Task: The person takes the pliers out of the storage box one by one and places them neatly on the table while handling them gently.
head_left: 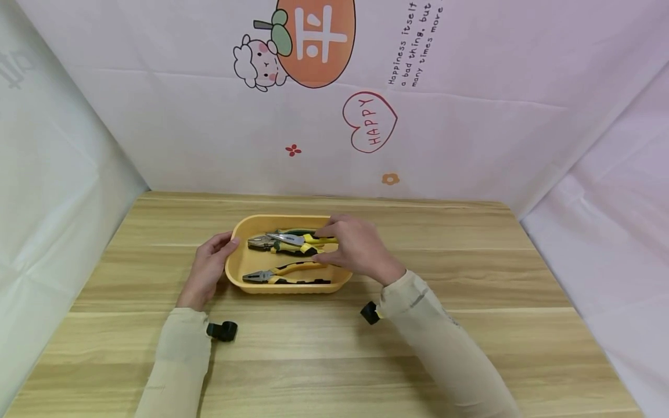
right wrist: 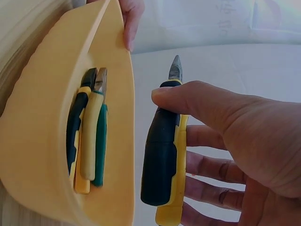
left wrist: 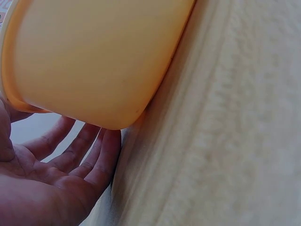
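A yellow plastic basket (head_left: 292, 288) stands on the table, with several pliers in it. My left hand (head_left: 206, 270) grips its left end, thumb over the rim and fingers against the outer wall (left wrist: 94, 66). Needle-nose pliers (head_left: 292, 238) with yellow and black handles are in my right hand (head_left: 360, 247). Thumb and fingers pinch those handles (right wrist: 162, 150), raised beside the basket's rim in the right wrist view. Below them lie pliers with green and pale handles (right wrist: 100, 146). Combination pliers (head_left: 261, 276) with yellow and black handles rest along the basket's near side.
Wood-grain table (head_left: 292, 371) surrounds the basket. A white printed cloth (head_left: 470, 133) hangs behind it, and white cloth also hangs at both sides. Small black devices (head_left: 223, 331) are strapped to both wrists over the beige sleeves.
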Demonstrator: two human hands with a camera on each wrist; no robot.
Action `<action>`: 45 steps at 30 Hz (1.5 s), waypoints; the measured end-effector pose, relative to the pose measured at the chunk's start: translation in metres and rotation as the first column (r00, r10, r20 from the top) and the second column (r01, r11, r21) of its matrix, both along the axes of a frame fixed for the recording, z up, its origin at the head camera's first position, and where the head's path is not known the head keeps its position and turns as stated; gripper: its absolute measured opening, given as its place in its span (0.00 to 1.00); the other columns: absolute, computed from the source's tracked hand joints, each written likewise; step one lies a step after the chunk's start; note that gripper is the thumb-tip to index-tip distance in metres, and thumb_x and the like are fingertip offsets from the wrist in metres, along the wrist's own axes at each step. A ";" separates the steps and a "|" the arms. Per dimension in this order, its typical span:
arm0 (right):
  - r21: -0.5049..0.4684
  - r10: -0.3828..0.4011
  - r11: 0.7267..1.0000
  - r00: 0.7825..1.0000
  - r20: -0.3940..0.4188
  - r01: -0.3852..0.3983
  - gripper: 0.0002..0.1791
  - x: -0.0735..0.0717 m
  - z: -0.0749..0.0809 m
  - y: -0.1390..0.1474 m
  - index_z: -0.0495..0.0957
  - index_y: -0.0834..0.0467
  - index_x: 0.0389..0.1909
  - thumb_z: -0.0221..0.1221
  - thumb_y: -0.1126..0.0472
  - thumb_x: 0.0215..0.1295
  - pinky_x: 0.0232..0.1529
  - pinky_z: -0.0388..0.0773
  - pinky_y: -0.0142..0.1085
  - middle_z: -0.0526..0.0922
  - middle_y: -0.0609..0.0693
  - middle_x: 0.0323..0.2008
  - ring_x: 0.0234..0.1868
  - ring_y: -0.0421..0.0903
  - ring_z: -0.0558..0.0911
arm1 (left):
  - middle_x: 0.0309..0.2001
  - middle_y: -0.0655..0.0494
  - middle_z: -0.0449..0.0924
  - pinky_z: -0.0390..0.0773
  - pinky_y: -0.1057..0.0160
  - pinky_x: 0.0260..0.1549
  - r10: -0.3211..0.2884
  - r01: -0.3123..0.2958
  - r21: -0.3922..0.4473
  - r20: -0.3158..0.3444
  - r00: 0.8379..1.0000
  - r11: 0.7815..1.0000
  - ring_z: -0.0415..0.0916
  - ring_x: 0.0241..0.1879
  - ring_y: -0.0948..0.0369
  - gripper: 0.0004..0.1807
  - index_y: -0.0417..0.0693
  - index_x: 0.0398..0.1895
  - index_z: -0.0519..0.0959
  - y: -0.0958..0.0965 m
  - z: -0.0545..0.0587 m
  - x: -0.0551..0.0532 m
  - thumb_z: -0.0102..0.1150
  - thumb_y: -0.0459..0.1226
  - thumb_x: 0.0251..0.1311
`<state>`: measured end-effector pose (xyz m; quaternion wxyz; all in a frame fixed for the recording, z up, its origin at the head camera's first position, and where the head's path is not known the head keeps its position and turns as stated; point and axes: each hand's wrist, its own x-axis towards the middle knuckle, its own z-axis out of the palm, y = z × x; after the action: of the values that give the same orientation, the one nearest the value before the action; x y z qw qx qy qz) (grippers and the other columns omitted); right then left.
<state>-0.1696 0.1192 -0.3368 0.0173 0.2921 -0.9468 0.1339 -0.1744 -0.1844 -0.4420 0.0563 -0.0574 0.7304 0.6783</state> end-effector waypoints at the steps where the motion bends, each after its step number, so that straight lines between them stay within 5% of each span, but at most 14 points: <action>1: -0.002 -0.002 1.000 1.000 0.000 0.002 0.25 0.000 0.000 0.002 0.88 0.52 0.52 0.75 0.45 0.56 0.33 0.80 0.37 0.85 0.48 0.46 0.43 0.45 0.82 | 0.69 0.37 0.65 0.77 0.72 0.50 0.001 -0.001 0.001 -0.001 1.000 1.000 0.72 0.58 0.57 0.31 0.34 0.75 0.62 0.000 0.000 0.000 0.49 0.45 0.78; 45: 0.009 -0.183 0.983 0.983 0.023 0.183 0.27 0.003 -0.003 0.085 0.87 0.54 0.54 0.77 0.48 0.54 0.32 0.75 0.39 0.83 0.48 0.42 0.37 0.45 0.78 | 0.68 0.34 0.65 0.78 0.72 0.49 0.003 -0.003 -0.001 -0.016 1.000 1.000 0.73 0.55 0.59 0.32 0.31 0.74 0.62 0.001 0.000 0.000 0.50 0.45 0.78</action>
<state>-0.1662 0.2046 -0.3396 0.0171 0.2022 -0.9702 0.1322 -0.1745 -0.1838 -0.4422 0.0496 -0.0530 0.7310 0.6786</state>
